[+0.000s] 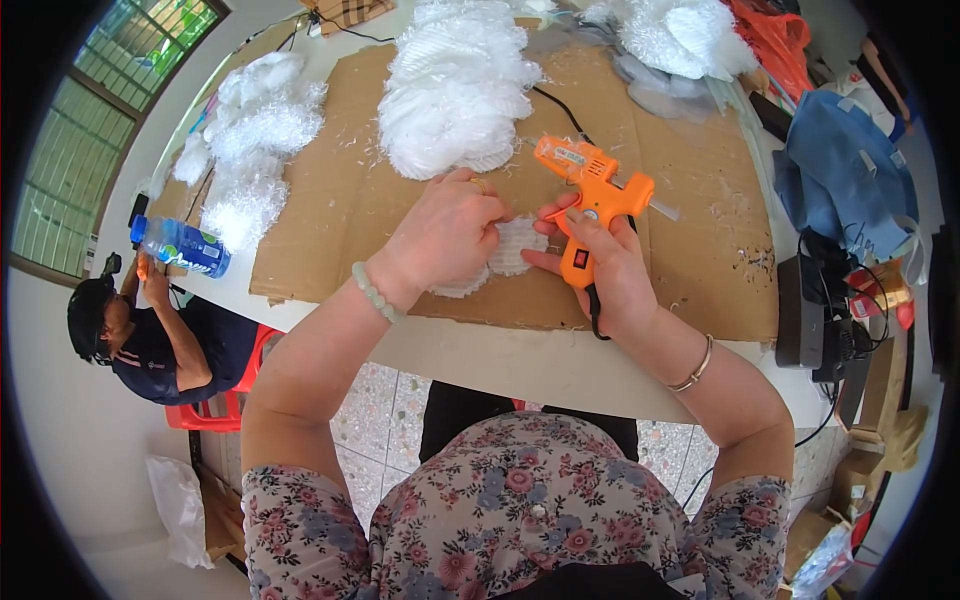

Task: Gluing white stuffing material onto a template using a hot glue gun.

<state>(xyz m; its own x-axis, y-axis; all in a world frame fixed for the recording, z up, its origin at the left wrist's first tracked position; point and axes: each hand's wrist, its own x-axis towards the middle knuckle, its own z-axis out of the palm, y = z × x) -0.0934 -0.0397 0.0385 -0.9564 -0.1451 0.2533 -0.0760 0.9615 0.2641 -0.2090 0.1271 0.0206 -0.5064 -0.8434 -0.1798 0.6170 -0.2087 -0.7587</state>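
Observation:
My right hand (622, 280) is wrapped round the handle of an orange glue gun (598, 190), its nozzle pointing up and left and a clear glue stick (663, 209) showing at its back. A black cord leaves the bottom of the handle. Against a small white ribbed piece of fluffy material (518, 246) on the cardboard, my left hand (445, 228) has its fingers bent and pressed together, partly hiding the piece. A fingertip of my right hand is close to that piece's edge. Beyond my hands lies a large heap of overlapping white fringed pieces (450, 95).
Brown cardboard (700, 250) covers the middle of the white table (480, 355). More white fluff (255, 120) and a blue-labelled bottle (182, 246) lie left. Blue cloth (845, 160) and a dark box (800, 312) are at right. A seated person (170, 335) works at far left.

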